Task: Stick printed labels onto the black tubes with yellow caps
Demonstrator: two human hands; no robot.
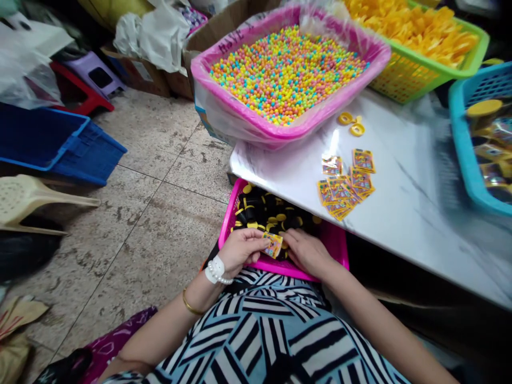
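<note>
My left hand [245,248] pinches a small yellow printed packet [272,245] above a pink basket [223,224] on my lap. Black pieces with yellow round ends [256,209] fill that basket. My right hand [306,249] reaches into the basket just right of the packet, palm down. Its fingertips dip among the black and yellow pieces, so whether they grip anything is hidden. More of the same printed packets [340,191] lie in a loose pile on the marble-patterned table [400,234].
A pink tub [248,130] of colourful candy balls [284,69] stands at the table's back left. Yellow plastic rings [357,129] lie beside it. A green basket [412,80] of yellow parts and a blue basket [460,144] stand right. Blue crates [92,154] and a stool [24,197] are left.
</note>
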